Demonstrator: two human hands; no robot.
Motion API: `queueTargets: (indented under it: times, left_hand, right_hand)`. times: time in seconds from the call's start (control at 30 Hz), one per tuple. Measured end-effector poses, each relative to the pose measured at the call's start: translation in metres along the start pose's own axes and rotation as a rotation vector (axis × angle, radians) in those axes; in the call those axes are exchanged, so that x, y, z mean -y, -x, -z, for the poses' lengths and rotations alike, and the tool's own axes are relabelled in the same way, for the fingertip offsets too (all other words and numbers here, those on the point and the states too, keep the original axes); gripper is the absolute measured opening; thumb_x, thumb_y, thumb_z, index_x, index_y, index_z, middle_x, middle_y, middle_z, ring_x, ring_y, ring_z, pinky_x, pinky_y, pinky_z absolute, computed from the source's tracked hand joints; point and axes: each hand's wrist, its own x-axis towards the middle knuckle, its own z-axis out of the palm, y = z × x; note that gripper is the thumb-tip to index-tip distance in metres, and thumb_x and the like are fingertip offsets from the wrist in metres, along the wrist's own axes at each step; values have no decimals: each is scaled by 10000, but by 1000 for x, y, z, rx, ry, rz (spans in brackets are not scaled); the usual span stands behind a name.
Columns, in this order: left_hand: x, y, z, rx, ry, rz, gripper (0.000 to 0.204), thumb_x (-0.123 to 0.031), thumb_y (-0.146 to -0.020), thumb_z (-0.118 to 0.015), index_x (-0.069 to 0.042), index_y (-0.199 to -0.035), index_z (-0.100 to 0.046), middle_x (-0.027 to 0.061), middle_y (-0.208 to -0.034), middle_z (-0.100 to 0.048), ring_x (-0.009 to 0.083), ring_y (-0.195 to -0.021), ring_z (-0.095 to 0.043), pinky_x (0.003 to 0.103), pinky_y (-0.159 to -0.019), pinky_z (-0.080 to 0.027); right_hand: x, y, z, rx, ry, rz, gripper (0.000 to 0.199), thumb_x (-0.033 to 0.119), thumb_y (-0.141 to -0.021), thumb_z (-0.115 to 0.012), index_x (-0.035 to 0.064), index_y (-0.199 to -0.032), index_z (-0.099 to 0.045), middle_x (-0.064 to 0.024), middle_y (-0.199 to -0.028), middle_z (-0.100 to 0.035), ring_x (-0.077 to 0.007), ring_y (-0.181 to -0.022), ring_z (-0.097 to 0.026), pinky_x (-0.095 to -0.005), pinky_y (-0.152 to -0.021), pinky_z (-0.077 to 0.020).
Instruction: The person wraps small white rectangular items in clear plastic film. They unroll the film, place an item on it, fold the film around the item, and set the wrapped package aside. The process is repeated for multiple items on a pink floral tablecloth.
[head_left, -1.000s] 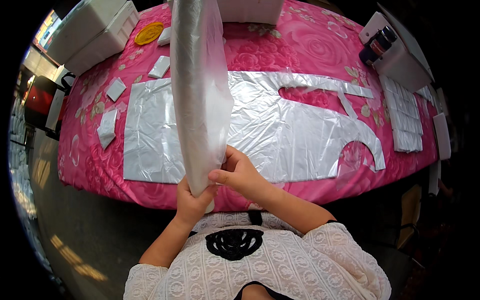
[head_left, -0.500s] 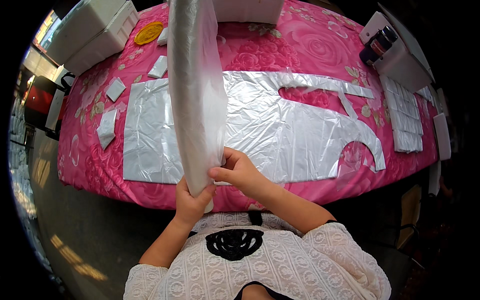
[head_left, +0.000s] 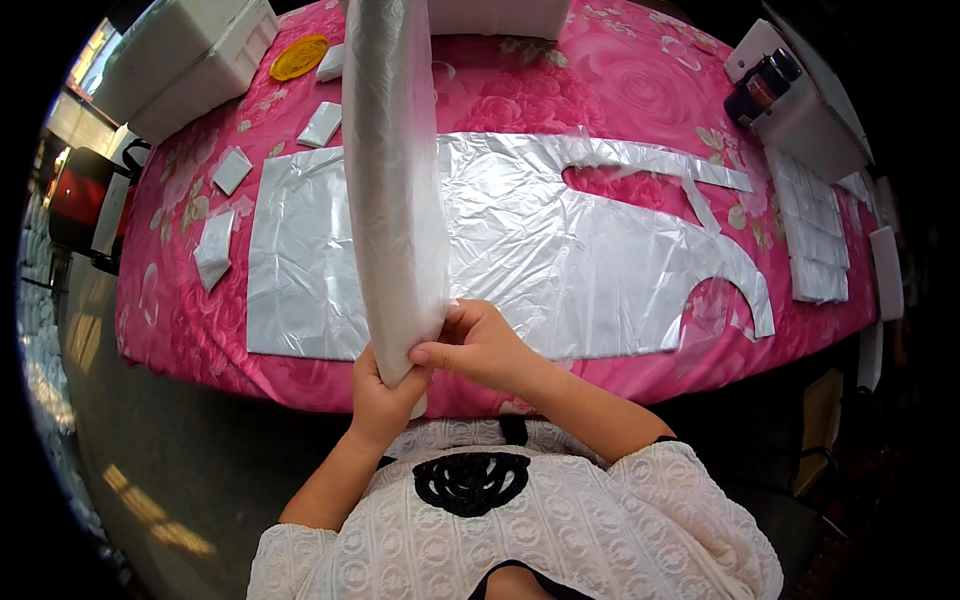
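At the near edge of the pink rose-print tablecloth (head_left: pixel 640 90), the left hand (head_left: pixel 382 398) is gripping the near end of a long translucent white plastic-film roll (head_left: pixel 395 190), the right hand (head_left: pixel 482 345) pinching its right side; the roll is extending far beyond both, above a flat silvery plastic sheet (head_left: pixel 540 240).

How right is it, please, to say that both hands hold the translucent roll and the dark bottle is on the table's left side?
Not quite: the dark bottle is on the right side of the table, as the head view shows. The left hand and right hand do hold the translucent roll.
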Motion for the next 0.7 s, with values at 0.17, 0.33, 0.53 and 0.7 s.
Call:
queueTargets:
  times: [0.17, 0.33, 0.53, 0.7]
  left_hand:
    - [1, 0, 0, 23, -3, 12, 218, -104, -785, -660, -8, -959, -572, 39, -800, -602, 87, -698, -550, 241, -617, -454]
    - [5, 4, 2, 139, 183, 92, 266, -136, -785, -646, -4, -998, -559, 52, -799, -600, 109, -692, -563, 253, -614, -459]
    - [4, 3, -2, 275, 304, 194, 592, -424, -714, -691, 9, -1066, -491, 70, -688, -539, 151, -587, -548, 259, -502, -451]
    - [4, 7, 9, 543, 422, 231, 565, -444, -731, -665, -3, -1059, -532, 95, -753, -570, 173, -657, -576, 290, -576, -470]
  right_hand:
    - [-7, 3, 6, 24, -44, 0, 245, 38, -798, -665, -15, -1026, -592, -76, -990, -632, -136, -911, -596, -279, -812, -488]
    - [-3, 7, 8, 29, -51, -1, 245, 40, -791, -675, -16, -1015, -592, -65, -958, -634, -128, -885, -599, -277, -806, -488]
    - [13, 13, 1, 61, 15, -114, 352, 66, -774, -695, -26, -1075, -536, -103, -947, -616, -172, -809, -622, -290, -571, -539]
    - [13, 20, -14, 83, -38, -155, 489, 124, -769, -703, -38, -1151, -444, -161, -1008, -572, -215, -644, -628, -296, -463, -531]
